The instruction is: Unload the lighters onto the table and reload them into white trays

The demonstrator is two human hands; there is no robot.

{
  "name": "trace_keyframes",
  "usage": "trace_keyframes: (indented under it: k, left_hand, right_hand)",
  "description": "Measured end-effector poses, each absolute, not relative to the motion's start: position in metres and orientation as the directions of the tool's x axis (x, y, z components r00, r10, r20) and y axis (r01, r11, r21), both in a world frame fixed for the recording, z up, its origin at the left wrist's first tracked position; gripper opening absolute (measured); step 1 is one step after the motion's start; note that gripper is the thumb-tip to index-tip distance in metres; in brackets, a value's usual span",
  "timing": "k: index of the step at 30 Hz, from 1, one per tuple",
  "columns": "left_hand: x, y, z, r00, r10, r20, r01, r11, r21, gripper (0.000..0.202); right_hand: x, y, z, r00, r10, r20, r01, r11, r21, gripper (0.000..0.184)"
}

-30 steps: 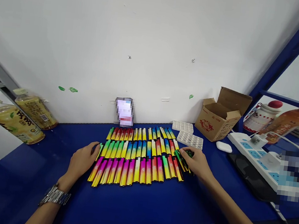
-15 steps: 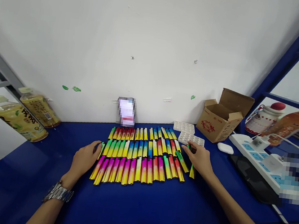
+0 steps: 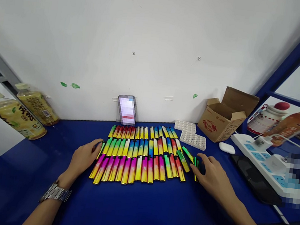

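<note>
Several shiny multicoloured lighters (image 3: 139,153) lie side by side in three rows on the blue table (image 3: 139,202). My left hand (image 3: 83,157), with a metal watch (image 3: 56,193) on its wrist, rests against the left end of the rows, fingers curled and touching the leftmost lighters. My right hand (image 3: 212,175) lies at the right end of the rows. Its fingers press on one or two green and yellow lighters (image 3: 196,164) that lie loose beside the front row.
Two white plastic trays (image 3: 193,139) and an open cardboard box (image 3: 227,116) sit at the back right. An earbud case (image 3: 227,148), a power strip (image 3: 267,159) and a dark tablet (image 3: 254,178) lie to the right. Two tea bottles (image 3: 23,111) lie at the left. A phone (image 3: 126,110) leans on the wall.
My right hand has moved from near the white trays down and right to the end of the front row, and green and yellow lighters now lie under its fingers. The left hand has barely moved.
</note>
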State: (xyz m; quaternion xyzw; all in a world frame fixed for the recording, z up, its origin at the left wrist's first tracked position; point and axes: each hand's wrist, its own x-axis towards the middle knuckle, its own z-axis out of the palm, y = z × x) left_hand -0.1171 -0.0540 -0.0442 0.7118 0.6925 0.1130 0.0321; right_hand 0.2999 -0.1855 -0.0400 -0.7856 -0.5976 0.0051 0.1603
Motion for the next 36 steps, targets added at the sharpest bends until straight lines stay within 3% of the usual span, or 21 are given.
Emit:
trace_keyframes:
  k: [3, 7, 12, 14, 17, 21, 29, 36]
  left_hand:
    - [-0.116, -0.054, -0.045, 0.012, 0.992, 0.123, 0.978, -0.037, 0.203, 0.048]
    - [-0.116, -0.053, -0.045, 0.016, 0.992, 0.123, 0.980, -0.040, 0.194, 0.048]
    - [-0.118, -0.053, -0.046, 0.016, 0.990, 0.143, 0.979, -0.044, 0.200, 0.048]
    - [-0.119, -0.053, -0.047, 0.022, 0.989, 0.145, 0.975, -0.053, 0.215, 0.049]
    - [-0.119, -0.054, -0.047, 0.026, 0.990, 0.141, 0.973, -0.057, 0.223, 0.049]
    - [-0.119, -0.054, -0.048, 0.022, 0.991, 0.133, 0.976, -0.051, 0.212, 0.048]
    - [-0.118, -0.054, -0.047, 0.019, 0.990, 0.140, 0.981, -0.046, 0.188, 0.047]
    - [-0.118, -0.055, -0.045, 0.022, 0.986, 0.167, 0.980, -0.055, 0.192, 0.044]
  right_hand:
    - [0.306, -0.190, -0.039, 0.270, 0.960, 0.080, 0.923, -0.234, -0.307, 0.039]
    - [0.323, -0.168, -0.037, 0.213, 0.957, 0.195, 0.955, -0.161, -0.250, 0.040]
    - [0.326, -0.138, -0.039, 0.154, 0.971, 0.181, 0.983, -0.131, -0.132, 0.036]
    - [0.317, -0.139, -0.041, 0.150, 0.951, 0.269, 0.986, -0.125, -0.109, 0.035]
    - [0.300, -0.152, -0.043, 0.021, 0.906, 0.422, 0.995, 0.023, -0.098, 0.034]
    - [0.280, -0.172, -0.051, -0.149, 0.894, 0.422, 0.981, 0.189, -0.053, 0.038]
    - [0.275, -0.192, -0.059, -0.081, 0.908, 0.411, 0.976, 0.155, -0.152, 0.039]
    - [0.283, -0.187, -0.056, 0.030, 0.930, 0.367, 0.987, 0.031, -0.157, 0.055]
